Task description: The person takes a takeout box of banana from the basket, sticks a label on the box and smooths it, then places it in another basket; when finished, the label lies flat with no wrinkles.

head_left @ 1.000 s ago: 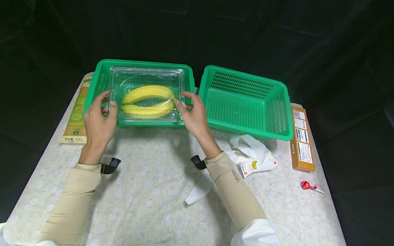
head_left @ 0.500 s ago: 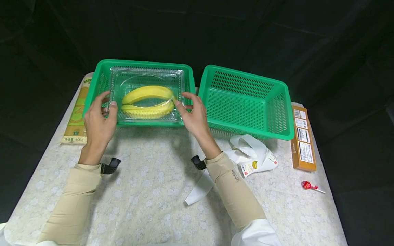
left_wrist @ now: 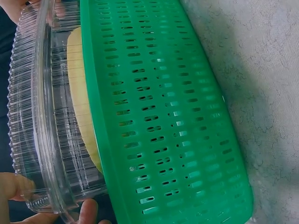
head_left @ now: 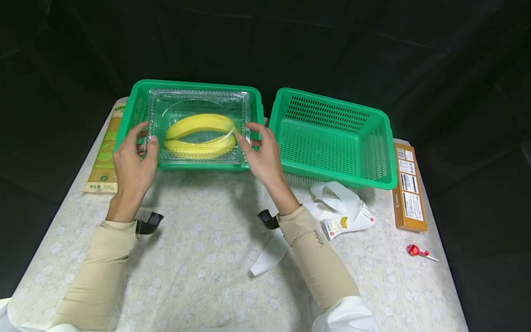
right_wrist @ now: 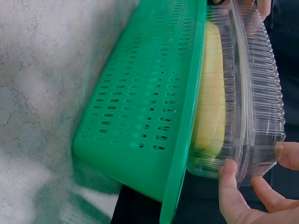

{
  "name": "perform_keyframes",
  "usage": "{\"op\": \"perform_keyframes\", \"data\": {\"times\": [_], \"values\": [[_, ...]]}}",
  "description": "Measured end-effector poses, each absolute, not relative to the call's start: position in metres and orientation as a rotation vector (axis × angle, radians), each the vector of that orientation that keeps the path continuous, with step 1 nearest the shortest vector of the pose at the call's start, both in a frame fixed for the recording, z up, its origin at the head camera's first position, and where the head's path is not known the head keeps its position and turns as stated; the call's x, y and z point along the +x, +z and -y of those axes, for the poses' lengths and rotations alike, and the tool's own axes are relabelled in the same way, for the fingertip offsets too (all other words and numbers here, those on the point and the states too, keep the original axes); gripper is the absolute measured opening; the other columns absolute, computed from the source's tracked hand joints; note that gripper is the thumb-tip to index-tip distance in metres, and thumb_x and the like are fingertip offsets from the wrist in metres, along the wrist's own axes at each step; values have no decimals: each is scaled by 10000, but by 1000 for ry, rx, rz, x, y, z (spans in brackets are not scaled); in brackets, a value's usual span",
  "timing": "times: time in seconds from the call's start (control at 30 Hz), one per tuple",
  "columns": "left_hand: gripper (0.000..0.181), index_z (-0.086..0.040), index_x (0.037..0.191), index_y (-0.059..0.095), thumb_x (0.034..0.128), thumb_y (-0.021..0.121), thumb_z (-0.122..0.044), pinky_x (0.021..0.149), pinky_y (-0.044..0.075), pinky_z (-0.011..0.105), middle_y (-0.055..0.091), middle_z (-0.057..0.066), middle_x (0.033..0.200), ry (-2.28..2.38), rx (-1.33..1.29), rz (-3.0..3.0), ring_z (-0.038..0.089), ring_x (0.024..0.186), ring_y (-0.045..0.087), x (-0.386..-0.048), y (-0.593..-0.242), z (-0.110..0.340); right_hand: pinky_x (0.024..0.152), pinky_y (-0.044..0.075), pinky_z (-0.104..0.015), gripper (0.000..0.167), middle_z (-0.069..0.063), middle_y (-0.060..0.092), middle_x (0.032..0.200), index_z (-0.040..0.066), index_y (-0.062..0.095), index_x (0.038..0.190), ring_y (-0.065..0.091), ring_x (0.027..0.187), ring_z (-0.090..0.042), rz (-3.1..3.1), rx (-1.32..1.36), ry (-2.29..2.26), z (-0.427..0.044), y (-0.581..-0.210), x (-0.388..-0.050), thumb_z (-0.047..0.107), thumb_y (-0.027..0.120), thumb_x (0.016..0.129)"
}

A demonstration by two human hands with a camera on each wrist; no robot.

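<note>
Black cloth [head_left: 265, 41] is filling the top of the frame and running down both sides, while a pale floral tablecloth [head_left: 199, 267] is spreading across the middle and bottom in front of you. Green basket one [head_left: 191, 85] is sitting at the upper left of the frame, with green basket two [head_left: 317, 143] standing just beside it, toward the upper right. Tan sleeves [head_left: 325, 258] are covering your forearms. Over basket one's mouth, you are holding a clear plastic container [head_left: 195, 105], which is showing partly above the rim; whether its base is touching the basket, you cannot tell from these views. At the left of the frame, a yellow-green bag [head_left: 102, 161] marked 500g is lying partly hidden by that basket. Orange-brown, a carton [head_left: 409, 189] is lying just beside basket two at the right. Below that basket, a white strip [head_left: 350, 216] printed with bananas is looping near your right forearm. Inside the container, yellow bananas [head_left: 201, 123] are lying lengthwise. Your left hand [head_left: 134, 163] is gripping the container's left end, thumb and fingers parted around its edge; your right hand [head_left: 265, 157] is gripping the right end likewise. Smallest, a red-wrapped lollipop [head_left: 415, 250] is lying at the lower right.
</note>
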State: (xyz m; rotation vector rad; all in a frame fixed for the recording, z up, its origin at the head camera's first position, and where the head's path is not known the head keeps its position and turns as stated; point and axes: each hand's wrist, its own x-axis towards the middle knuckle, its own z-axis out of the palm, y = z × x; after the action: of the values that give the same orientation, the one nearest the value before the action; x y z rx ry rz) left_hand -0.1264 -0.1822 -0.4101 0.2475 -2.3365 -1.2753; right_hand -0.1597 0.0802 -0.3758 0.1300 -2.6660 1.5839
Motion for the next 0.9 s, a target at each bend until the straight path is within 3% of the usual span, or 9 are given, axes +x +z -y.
{"op": "perform_keyframes", "data": {"times": [0.9], "values": [[414, -107, 1396, 591, 1002, 544, -223, 769, 393, 63, 670, 190, 1283, -1274, 237, 2338, 257, 949, 657, -123, -405, 183, 921, 543, -415, 452, -81, 537, 1408, 135, 552, 1403, 630, 1139, -293, 2660, 138, 1578, -80, -370, -154, 303, 631, 991]]}}
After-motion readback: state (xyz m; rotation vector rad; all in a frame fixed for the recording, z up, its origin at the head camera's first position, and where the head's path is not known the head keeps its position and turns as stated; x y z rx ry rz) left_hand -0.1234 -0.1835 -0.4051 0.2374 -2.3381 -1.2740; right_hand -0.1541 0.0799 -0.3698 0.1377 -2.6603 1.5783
